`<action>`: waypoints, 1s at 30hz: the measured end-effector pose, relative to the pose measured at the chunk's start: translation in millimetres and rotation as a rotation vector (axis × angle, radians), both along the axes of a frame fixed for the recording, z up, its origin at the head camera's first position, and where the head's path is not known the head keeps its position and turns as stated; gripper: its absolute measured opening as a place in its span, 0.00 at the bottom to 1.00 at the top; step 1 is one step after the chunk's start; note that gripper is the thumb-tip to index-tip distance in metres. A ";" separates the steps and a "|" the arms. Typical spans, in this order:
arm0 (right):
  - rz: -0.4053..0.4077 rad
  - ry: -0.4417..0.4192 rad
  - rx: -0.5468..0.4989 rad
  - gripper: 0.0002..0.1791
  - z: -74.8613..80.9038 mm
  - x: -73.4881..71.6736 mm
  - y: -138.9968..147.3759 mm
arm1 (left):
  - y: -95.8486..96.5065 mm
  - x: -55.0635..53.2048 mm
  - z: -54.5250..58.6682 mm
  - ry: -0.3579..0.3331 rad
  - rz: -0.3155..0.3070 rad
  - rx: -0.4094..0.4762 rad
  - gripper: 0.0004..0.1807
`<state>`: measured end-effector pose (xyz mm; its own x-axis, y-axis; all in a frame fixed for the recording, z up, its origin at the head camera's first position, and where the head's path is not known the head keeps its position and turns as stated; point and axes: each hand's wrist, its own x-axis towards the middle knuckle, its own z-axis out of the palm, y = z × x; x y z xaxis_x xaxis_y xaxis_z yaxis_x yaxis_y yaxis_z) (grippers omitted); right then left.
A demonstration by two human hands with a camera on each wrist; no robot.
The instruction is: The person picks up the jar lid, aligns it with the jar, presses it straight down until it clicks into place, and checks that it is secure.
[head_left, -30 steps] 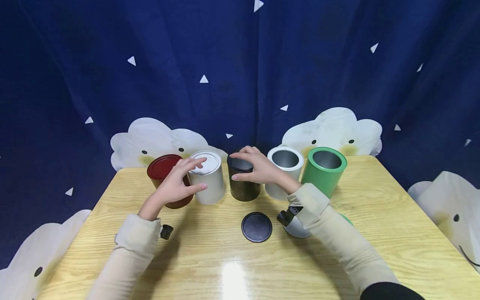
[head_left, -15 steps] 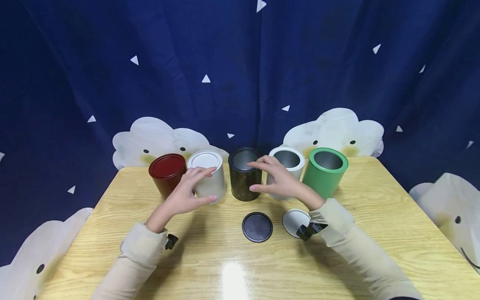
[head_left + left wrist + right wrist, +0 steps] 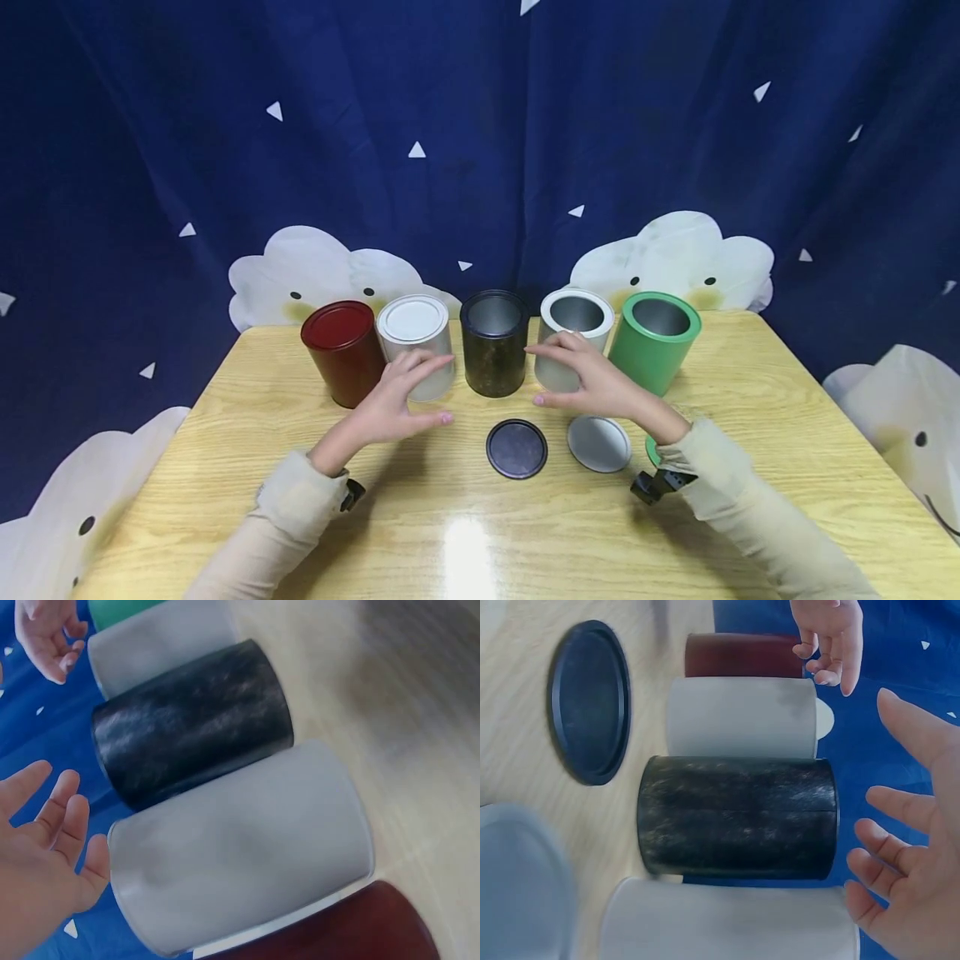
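Observation:
My left hand (image 3: 393,407) hovers in front of the lidded white can (image 3: 437,382), its thumb and fingers spread apart with nothing between them. My right hand (image 3: 596,382) is held likewise before the open white can (image 3: 555,375). Between the two hands stands a black can (image 3: 495,367), open at the top. A dark red can (image 3: 337,327) with its lid on is at the left end of the row. At the right end is a green can (image 3: 645,362), also open. In front lie a black lid (image 3: 517,449) and a greyish-white lid (image 3: 599,444).
A green lid (image 3: 652,450) shows in part beside the right wrist camera (image 3: 652,486). Behind the wooden table (image 3: 480,508) hangs a dark blue curtain (image 3: 480,125) with white triangles and clouds, close behind the row of cans.
Both hands have drawn back toward me and to the right, away from the can tops. The black can's open top and the lids on the table now show more fully.

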<state>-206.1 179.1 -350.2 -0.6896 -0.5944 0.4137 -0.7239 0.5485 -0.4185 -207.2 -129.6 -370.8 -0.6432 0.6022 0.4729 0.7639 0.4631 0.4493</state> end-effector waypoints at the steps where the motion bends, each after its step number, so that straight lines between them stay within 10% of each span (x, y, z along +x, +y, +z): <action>1: 0.000 0.003 0.004 0.34 -2.2 1.4 1.9 | 1.0 0.0 -2.9 0.008 -0.001 -0.006 0.38; 30: 0.025 -0.028 0.155 0.41 -68.1 4.6 17.2 | 36.4 0.5 -46.0 -0.137 -0.040 -0.276 0.46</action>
<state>-201.5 196.3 -418.3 -0.6840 -0.6664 0.2967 -0.7272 0.5904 -0.3502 -206.7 -93.2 -416.8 -0.6628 0.7220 0.1988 0.7252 0.5527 0.4105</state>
